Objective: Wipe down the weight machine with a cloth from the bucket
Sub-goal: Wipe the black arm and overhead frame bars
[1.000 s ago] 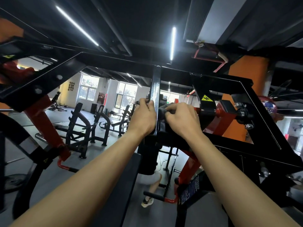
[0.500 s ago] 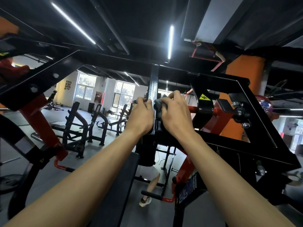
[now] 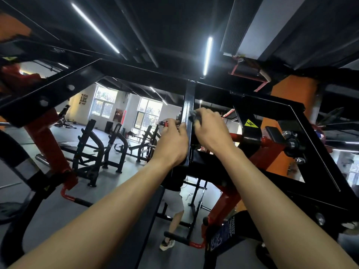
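- The weight machine (image 3: 58,94) fills the space in front of the person. It is a black steel frame with red arms, and its beams cross overhead and run down the right side.
- In the middle of the frame stands a black upright post (image 3: 189,101), and both bare arms reach up to it.
- The left hand (image 3: 171,142) grips the post from the left, with the fingers curled round its edge and the thumb lying along it.
- The right hand (image 3: 211,131) is just right of the post, its fingers bunched tight round a dark cloth (image 3: 194,118). The cloth presses on the post's right edge, a little above the left hand.
- A yellow warning sticker (image 3: 250,124) sits on the frame to the right of the hands.
- Beyond and below the post, another person (image 3: 174,206) stands on the grey floor; only a leg and a pale shoe show.
- Far left, black racks (image 3: 93,148) stand before bright windows (image 3: 149,111).
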The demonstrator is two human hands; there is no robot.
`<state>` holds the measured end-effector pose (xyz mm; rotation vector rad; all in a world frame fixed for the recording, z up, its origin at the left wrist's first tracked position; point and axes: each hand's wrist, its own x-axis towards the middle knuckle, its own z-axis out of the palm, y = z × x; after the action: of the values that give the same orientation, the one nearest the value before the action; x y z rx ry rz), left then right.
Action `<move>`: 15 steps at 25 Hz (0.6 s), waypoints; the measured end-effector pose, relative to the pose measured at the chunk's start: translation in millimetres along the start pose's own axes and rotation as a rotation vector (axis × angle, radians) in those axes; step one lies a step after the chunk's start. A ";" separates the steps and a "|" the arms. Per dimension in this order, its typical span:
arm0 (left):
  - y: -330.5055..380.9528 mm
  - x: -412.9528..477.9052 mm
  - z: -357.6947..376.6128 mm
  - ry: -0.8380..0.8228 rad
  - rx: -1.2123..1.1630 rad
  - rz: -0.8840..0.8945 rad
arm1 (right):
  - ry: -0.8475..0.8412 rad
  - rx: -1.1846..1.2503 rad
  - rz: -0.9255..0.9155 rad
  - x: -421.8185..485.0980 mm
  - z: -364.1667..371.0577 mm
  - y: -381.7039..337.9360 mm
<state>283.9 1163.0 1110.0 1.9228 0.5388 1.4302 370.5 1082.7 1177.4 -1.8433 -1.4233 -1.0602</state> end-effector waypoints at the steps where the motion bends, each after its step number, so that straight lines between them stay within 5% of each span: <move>1: -0.3 -0.9 -0.5 -0.003 -0.001 0.009 | 0.027 0.067 0.019 8.7 -4.1 3.5; 4: -1.4 -1.2 -2.4 -0.021 -0.001 0.014 | 0.072 0.163 0.114 37.4 -0.7 8.2; 9: 1.7 0.3 0.4 -0.019 -0.010 0.017 | -0.095 -0.001 0.136 36.5 13.7 12.0; 15: -1.4 5.2 -1.8 -0.028 0.014 0.021 | -0.221 0.175 0.259 56.0 10.7 23.4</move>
<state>284.0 1167.9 1112.8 1.9620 0.5179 1.4136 402.2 1113.6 1220.3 -1.9948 -1.3060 -0.6022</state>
